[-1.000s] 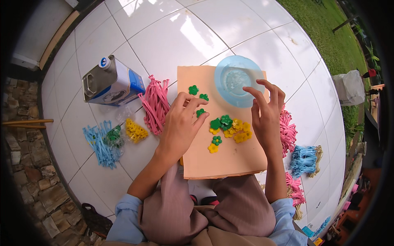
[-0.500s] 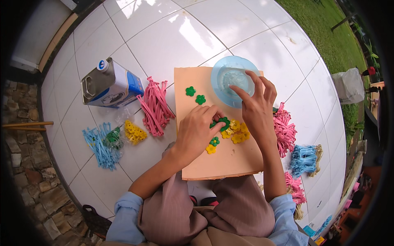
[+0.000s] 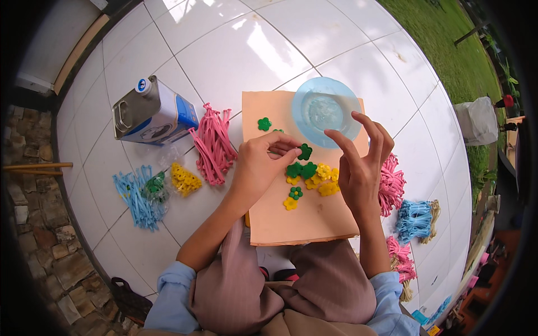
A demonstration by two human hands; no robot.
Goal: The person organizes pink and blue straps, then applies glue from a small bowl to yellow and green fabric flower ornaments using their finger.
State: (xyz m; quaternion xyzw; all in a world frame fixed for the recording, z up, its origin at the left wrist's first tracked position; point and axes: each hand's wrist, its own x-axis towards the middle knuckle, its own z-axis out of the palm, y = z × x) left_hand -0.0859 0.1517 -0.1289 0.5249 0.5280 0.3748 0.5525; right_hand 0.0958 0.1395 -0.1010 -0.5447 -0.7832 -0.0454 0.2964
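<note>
Between the thumb and fingertips of my left hand (image 3: 262,162) is a green plastic flower (image 3: 305,152), lifted above a peach-coloured board (image 3: 291,227). Just below it lie more green flowers (image 3: 308,170) and a cluster of yellow flowers (image 3: 329,183). A small green flower with a yellow centre (image 3: 296,193) touches a yellow one nearer me. My right hand (image 3: 363,173) hovers open, thumb and fingers apart, at the near right of a translucent blue bowl (image 3: 298,120) that holds something clear or whitish. Another green flower (image 3: 264,124) rests at the board's far left; one beside it is partly hidden.
On the tiled floor to the left are a metal can (image 3: 157,115), pink strands (image 3: 213,145), blue strands (image 3: 137,196) and a bag of yellow pieces (image 3: 184,180). Pink bundles (image 3: 391,185) and a blue bundle (image 3: 416,218) lie on the right.
My left hand has raised a green flower from the pile. My right hand has drawn back slightly right and toward me, away from the bowl.
</note>
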